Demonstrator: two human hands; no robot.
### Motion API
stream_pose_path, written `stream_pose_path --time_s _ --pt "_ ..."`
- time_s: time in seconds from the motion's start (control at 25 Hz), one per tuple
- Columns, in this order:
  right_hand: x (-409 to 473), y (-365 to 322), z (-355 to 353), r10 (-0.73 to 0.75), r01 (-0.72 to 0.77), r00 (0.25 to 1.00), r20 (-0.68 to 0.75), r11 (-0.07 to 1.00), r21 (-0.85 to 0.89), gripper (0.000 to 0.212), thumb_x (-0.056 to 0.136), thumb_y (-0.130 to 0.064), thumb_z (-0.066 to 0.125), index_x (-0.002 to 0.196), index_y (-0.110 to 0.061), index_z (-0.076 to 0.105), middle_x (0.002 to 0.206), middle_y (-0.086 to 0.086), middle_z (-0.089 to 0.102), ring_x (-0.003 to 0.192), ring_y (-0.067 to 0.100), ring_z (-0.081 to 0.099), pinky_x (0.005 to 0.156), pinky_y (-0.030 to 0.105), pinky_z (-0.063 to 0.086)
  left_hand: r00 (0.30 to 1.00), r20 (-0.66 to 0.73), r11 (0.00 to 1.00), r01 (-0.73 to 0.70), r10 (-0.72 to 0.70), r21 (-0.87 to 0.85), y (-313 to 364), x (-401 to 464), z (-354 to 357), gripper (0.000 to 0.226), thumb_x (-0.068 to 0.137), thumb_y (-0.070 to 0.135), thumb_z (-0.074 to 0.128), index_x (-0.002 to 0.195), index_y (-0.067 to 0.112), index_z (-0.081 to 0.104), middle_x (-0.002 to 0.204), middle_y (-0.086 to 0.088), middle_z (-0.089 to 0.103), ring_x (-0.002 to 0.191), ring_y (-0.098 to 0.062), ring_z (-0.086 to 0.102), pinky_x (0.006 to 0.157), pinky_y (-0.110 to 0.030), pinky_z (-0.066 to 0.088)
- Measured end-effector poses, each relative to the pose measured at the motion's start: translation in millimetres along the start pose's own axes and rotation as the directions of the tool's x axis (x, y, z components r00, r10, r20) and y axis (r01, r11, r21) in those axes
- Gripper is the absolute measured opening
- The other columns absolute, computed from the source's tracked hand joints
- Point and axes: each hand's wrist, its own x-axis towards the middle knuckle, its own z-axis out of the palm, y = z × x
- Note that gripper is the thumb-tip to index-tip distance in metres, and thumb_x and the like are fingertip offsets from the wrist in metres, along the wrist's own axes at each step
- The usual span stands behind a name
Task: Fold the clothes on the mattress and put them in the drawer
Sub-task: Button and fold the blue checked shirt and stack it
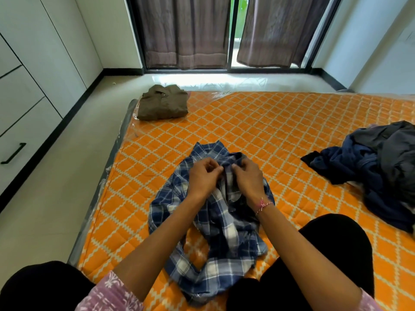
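A blue and white plaid shirt [215, 225] lies crumpled on the orange patterned mattress [280, 122] right in front of me. My left hand [203, 176] and my right hand [247, 176] pinch the shirt's front edges together just below the collar, fingertips almost touching. A folded brown shirt [162, 103] rests at the mattress's far left corner. At the right edge lies a heap of dark blue and grey clothes [377, 167], unfolded. White drawers with a black handle [13, 153] line the left wall.
My knees in black trousers rest on the mattress's near edge on both sides of the shirt. Pale floor runs between the mattress and the drawer unit. Dark curtains hang over a glass door [233, 37] at the far end.
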Motion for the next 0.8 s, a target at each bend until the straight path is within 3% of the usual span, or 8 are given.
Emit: stream_pose_path --time_s 0.16,0.28,0.4,0.44,0.52,0.64,0.72,0.8 --pt "37 -49 -42 -0.041 0.03 0.996 0.08 0.991 0.133 0.021 0.1 -0.019 0.047 0.107 -0.002 0.055 0.086 0.01 0.055 0.06 0.018 0.047 0.051 0.03 0.039 0.994 -0.068 0.979 0.069 -0.084 -0.193 61 37 -15 0.02 0.1 0.016 0.047 0.08 0.015 0.044 0.078 -0.01 0.054 0.065 -0.025 0.057 0.055 -0.033 0.052" --pt "61 -92 -85 -0.167 0.218 0.937 0.305 0.966 -0.14 0.014 0.097 -0.011 0.051 0.087 -0.002 0.053 0.061 0.008 0.049 0.044 0.015 0.039 0.037 0.02 0.03 0.989 0.098 0.893 0.142 -0.111 -0.426 99 61 -25 0.027 0.101 0.013 0.044 0.074 0.015 0.043 0.069 -0.004 0.046 0.053 -0.015 0.048 0.046 -0.024 0.042" --pt "90 -111 -112 -0.211 0.263 0.964 0.162 0.851 -0.455 0.017 0.093 -0.009 0.052 0.084 0.005 0.059 0.076 0.021 0.063 0.065 0.034 0.06 0.055 0.036 0.054 0.993 0.112 0.908 0.069 -0.024 -0.414 114 73 -37 0.033 0.098 0.007 0.046 0.067 0.012 0.041 0.064 -0.003 0.042 0.05 -0.012 0.047 0.048 -0.023 0.041" --pt "94 -111 -114 -0.195 0.222 0.975 0.108 0.888 -0.403 0.018 0.093 -0.009 0.051 0.084 0.004 0.059 0.084 0.024 0.063 0.074 0.037 0.063 0.063 0.042 0.056 0.995 0.097 0.937 0.031 0.002 -0.348 115 75 -40 0.032 0.098 0.007 0.046 0.067 0.013 0.04 0.065 -0.004 0.043 0.054 -0.014 0.047 0.052 -0.025 0.04" --pt "93 -114 -112 -0.001 -0.036 0.979 0.201 0.983 0.181 0.029 0.099 -0.009 0.044 0.074 -0.001 0.057 0.076 0.018 0.062 0.065 0.028 0.066 0.053 0.035 0.058 0.995 0.094 0.974 -0.015 0.037 -0.227 117 76 -48 0.029 0.098 0.009 0.048 0.07 0.014 0.043 0.071 -0.007 0.048 0.064 -0.018 0.048 0.06 -0.028 0.04" --pt "90 -120 -124 0.071 -0.394 0.877 0.476 0.673 0.626 0.057 0.101 -0.01 0.039 0.051 -0.005 0.066 0.052 0.006 0.063 0.043 0.014 0.062 0.043 0.024 0.053 0.98 0.184 0.991 -0.059 0.08 -0.116 127 80 -66 0.027 0.096 0.011 0.052 0.07 0.017 0.048 0.075 -0.008 0.054 0.071 -0.02 0.05 0.068 -0.031 0.04" --pt "95 -128 -137 0.006 -0.263 0.885 0.466 0.832 0.489 0.047 0.097 -0.01 0.045 0.056 -0.007 0.066 0.051 0.004 0.063 0.044 0.014 0.061 0.045 0.022 0.052 0.973 0.204 0.994 -0.106 0.11 -0.03 133 80 -75 0.027 0.093 0.012 0.056 0.069 0.019 0.05 0.07 -0.002 0.053 0.067 -0.016 0.049 0.067 -0.029 0.039" --pt "92 -128 -140 -0.064 0.095 0.943 0.327 0.992 -0.082 0.024 0.089 -0.009 0.058 0.067 -0.004 0.064 0.058 0.007 0.059 0.053 0.018 0.055 0.05 0.021 0.047 0.979 0.132 0.981 -0.168 0.154 0.102 131 74 -70 0.027 0.089 0.008 0.06 0.066 0.016 0.051 0.065 0.004 0.05 0.061 -0.011 0.047 0.061 -0.023 0.037"
